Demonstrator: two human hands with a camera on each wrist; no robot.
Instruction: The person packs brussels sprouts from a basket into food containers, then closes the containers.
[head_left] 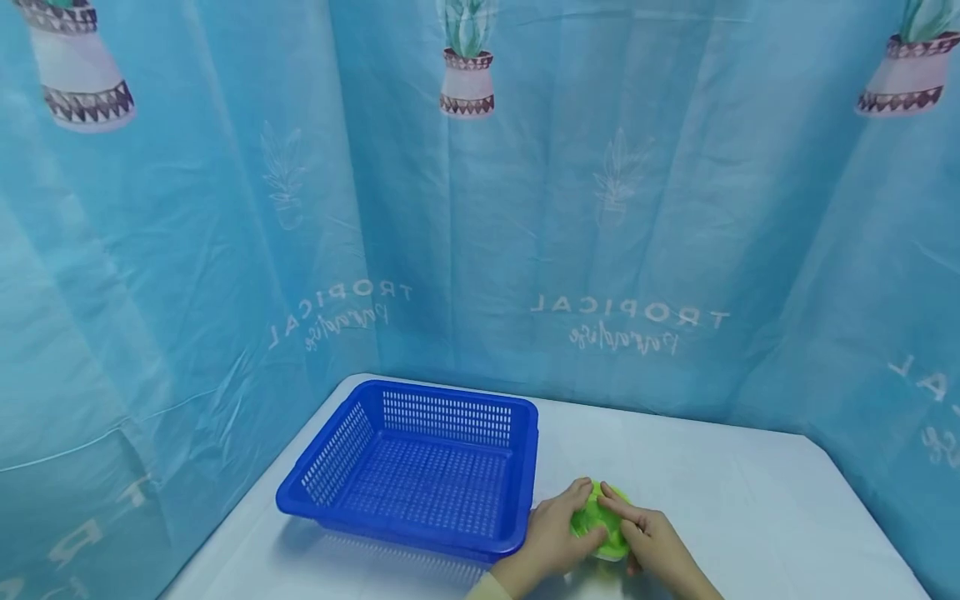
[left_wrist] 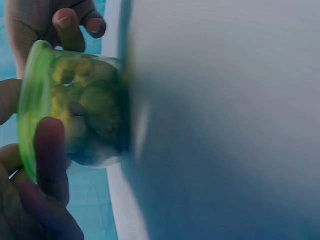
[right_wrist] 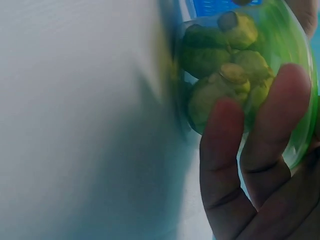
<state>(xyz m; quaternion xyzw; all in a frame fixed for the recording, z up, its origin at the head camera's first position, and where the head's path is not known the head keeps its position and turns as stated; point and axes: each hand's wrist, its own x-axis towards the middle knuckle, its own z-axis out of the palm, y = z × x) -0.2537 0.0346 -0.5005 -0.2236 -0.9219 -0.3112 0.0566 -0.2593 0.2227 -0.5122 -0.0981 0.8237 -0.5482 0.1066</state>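
A small clear plastic tub (left_wrist: pixel 114 64) with a bright green lid (head_left: pixel 595 517) stands on the white table, just right of the basket. Through its wall show several rounded green-yellow pieces (right_wrist: pixel 206 56), perhaps small fruit or vegetables; their kind is unclear. My left hand (head_left: pixel 557 532) holds the lid's left side, its thumb across the top near edge and its fingers at the far edge. From the right, my right hand (head_left: pixel 654 537) grips the lid and tub, with two fingers (right_wrist: pixel 222 140) along the side wall in the right wrist view. The lid appears seated on the tub.
A blue perforated basket (head_left: pixel 408 537) with nothing visible inside sits to the left, close beside my left hand. White table surface (head_left: pixel 720 492) extends to the right. Blue printed curtains (head_left: pixel 525 208) enclose the back and both sides.
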